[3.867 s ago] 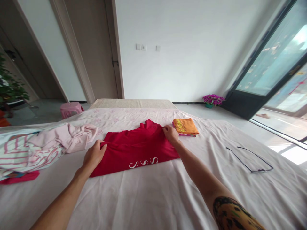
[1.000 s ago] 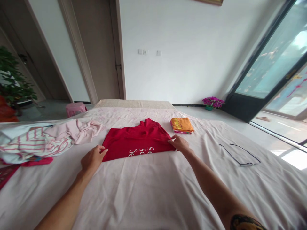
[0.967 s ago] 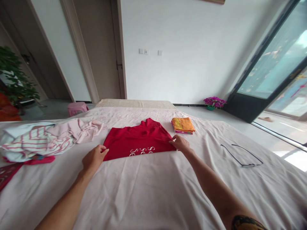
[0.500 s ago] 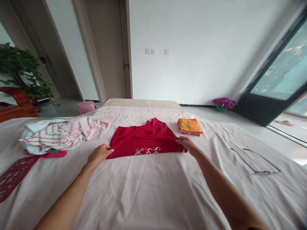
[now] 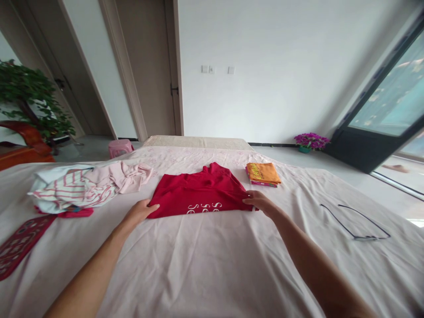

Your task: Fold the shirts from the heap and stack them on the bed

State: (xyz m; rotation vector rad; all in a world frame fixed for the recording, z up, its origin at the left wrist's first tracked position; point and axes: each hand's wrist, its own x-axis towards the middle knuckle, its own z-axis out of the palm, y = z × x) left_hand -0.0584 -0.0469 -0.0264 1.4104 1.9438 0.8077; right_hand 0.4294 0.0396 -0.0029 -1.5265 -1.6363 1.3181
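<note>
The white-lettered red shirt (image 5: pixel 200 193) is laid on the pale cloth (image 5: pixel 205 265), near the folded orange garment (image 5: pixel 266 173). Its side edges are pinched by fingers of the left hand (image 5: pixel 139 211) and the right hand (image 5: pixel 261 202).

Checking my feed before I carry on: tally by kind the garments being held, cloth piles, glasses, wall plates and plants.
Held red cloth garment with white lettering: 1
Cloth piles: 2, folded orange-topped stack and loose, mostly pink-and-white heap
Thin dark-framed glasses: 1
White square wall plates: 3
Plants: 2, leafy green plant and purple-flowered plant
Total: 9
</note>
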